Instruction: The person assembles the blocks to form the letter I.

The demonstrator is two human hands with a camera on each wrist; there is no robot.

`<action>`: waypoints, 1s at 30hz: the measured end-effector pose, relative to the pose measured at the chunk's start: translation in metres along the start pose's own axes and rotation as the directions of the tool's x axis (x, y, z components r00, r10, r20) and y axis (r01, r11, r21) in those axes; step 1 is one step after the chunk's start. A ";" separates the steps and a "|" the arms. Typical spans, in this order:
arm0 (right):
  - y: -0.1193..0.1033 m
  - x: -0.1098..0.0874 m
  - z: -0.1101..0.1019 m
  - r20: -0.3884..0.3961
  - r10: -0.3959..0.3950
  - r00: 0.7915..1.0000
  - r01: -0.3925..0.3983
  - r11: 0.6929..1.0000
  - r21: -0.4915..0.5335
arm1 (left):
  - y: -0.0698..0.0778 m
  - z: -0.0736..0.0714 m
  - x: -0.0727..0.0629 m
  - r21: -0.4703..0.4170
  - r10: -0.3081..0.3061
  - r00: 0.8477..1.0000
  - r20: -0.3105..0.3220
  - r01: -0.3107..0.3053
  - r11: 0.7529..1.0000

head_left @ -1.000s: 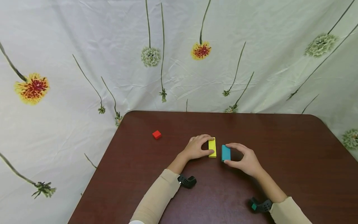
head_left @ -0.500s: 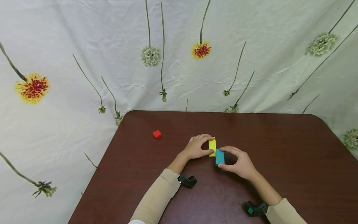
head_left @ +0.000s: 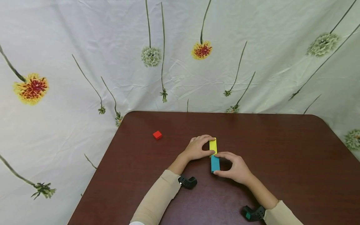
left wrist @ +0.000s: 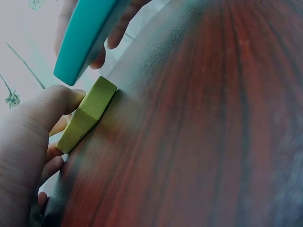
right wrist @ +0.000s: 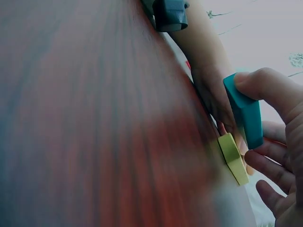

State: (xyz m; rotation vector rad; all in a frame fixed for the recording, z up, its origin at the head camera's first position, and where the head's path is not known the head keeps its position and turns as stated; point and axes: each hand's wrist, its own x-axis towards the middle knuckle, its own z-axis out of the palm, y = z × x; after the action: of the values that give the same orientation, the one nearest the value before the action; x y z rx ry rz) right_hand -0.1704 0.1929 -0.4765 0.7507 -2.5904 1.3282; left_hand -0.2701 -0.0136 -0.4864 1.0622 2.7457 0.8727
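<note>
A pale flowered cloth [head_left: 112, 37] hangs behind the brown table [head_left: 281, 150]. Beige sleeves [head_left: 157, 197] reach in over the table from the near side. The left hand [head_left: 198, 148] grips the yellow block [head_left: 212, 145] between thumb and fingers, one at each end; the block rests around the table's middle. The right hand [head_left: 237, 168] pinches the blue block [head_left: 215, 164] likewise, holding it up off the table, close to the yellow block's near end; I can't tell whether they touch. Each wrist carries a black band [head_left: 187, 182]. Smallest, the red block [head_left: 157, 135] sits farther left on the table, well apart from both hands.
</note>
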 end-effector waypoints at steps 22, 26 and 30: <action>0.006 -0.002 0.008 0.049 -0.003 0.999 0.007 0.997 -0.080 | -0.002 0.002 0.000 -0.013 0.004 1.000 -0.009 -0.004 1.000; 0.006 -0.002 0.009 0.053 -0.003 0.999 0.008 0.997 -0.083 | -0.002 0.001 0.000 -0.015 0.004 1.000 -0.011 -0.005 1.000; 0.006 -0.002 0.009 0.062 -0.001 0.998 0.007 0.996 -0.092 | -0.001 0.001 0.000 -0.019 0.003 1.000 -0.011 -0.004 1.000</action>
State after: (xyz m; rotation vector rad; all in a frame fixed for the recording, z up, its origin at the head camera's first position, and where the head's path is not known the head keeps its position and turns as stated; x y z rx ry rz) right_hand -0.1707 0.1899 -0.4868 0.7936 -2.6752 1.1933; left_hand -0.2705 -0.0141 -0.4876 1.0625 2.7403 0.9057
